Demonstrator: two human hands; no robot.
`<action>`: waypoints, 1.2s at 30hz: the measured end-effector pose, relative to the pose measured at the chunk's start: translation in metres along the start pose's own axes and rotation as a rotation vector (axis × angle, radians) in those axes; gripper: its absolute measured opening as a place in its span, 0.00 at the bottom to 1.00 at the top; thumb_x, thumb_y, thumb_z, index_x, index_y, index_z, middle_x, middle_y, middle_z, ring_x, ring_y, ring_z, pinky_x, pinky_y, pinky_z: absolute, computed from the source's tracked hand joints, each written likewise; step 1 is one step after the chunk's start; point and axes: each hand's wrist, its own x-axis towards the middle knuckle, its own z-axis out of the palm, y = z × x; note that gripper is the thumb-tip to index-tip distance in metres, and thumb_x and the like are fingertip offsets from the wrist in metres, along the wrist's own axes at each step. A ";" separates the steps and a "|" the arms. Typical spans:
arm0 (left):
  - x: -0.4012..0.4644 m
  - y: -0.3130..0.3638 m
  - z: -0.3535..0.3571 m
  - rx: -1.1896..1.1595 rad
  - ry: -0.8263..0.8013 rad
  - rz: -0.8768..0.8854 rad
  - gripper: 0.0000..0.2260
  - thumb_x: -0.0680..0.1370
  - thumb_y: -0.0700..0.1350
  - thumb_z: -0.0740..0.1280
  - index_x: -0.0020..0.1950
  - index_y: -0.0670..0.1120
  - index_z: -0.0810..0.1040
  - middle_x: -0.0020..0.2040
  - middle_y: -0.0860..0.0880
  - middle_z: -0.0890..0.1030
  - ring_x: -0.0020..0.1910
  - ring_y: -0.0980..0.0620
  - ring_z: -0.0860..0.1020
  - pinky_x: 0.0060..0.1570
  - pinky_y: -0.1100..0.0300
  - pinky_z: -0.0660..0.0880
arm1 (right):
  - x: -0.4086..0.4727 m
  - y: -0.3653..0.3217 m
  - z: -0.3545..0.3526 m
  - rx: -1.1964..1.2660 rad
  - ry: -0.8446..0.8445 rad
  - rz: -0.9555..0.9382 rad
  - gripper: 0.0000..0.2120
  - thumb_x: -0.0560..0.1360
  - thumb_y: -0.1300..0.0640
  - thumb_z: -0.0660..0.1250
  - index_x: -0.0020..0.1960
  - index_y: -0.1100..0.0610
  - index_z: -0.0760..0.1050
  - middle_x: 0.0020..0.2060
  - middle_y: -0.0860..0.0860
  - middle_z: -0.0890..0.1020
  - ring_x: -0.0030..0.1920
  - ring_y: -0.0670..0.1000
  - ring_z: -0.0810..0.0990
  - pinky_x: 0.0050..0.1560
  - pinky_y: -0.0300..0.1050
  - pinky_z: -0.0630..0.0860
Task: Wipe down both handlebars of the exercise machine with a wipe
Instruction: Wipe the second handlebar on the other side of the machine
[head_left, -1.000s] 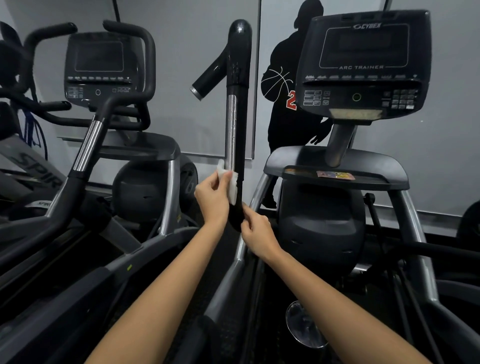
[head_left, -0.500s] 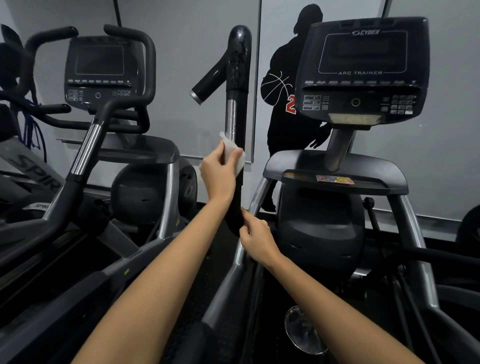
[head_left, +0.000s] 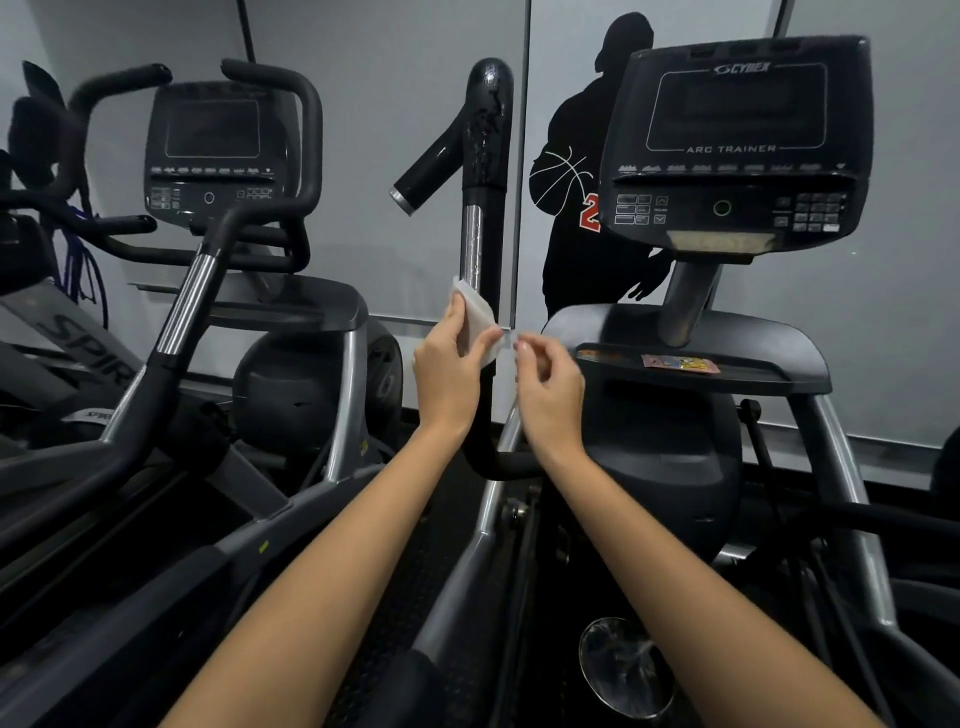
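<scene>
Wipe (head_left: 475, 317): pinched in left hand (head_left: 447, 371) beside left handlebar (head_left: 485, 249), likely for refolding. Right hand (head_left: 550, 387): loosely curled, holding nothing, fingertips reaching toward the wipe's edge.

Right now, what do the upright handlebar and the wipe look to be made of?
The handlebar: likely metal tube, a bright chrome strip showing mid-shaft, with a black, seemingly rubbery grip on top that glistens as if wet. The wipe, held by the left hand: thin white, limp and creased, probably damp nonwoven cloth or paper.
</scene>
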 end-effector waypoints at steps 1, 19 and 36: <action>-0.002 -0.003 0.000 0.014 -0.006 0.016 0.28 0.75 0.46 0.69 0.72 0.41 0.64 0.61 0.43 0.78 0.58 0.51 0.77 0.60 0.60 0.72 | 0.007 -0.010 0.001 0.007 0.000 -0.042 0.07 0.77 0.57 0.63 0.53 0.57 0.76 0.46 0.48 0.80 0.46 0.44 0.79 0.46 0.33 0.75; -0.075 -0.052 -0.006 -0.283 -0.183 -0.321 0.28 0.73 0.43 0.72 0.71 0.43 0.66 0.60 0.54 0.76 0.60 0.61 0.75 0.59 0.69 0.70 | 0.034 -0.029 0.026 -0.314 0.038 -0.309 0.05 0.75 0.66 0.63 0.42 0.59 0.72 0.37 0.49 0.72 0.35 0.42 0.68 0.35 0.32 0.67; -0.069 -0.053 -0.013 -0.167 -0.261 -0.236 0.22 0.76 0.34 0.65 0.65 0.53 0.66 0.50 0.62 0.77 0.49 0.73 0.75 0.52 0.75 0.71 | -0.015 0.016 0.041 -0.095 -0.107 0.044 0.15 0.82 0.57 0.49 0.61 0.63 0.69 0.34 0.50 0.73 0.36 0.47 0.74 0.37 0.43 0.71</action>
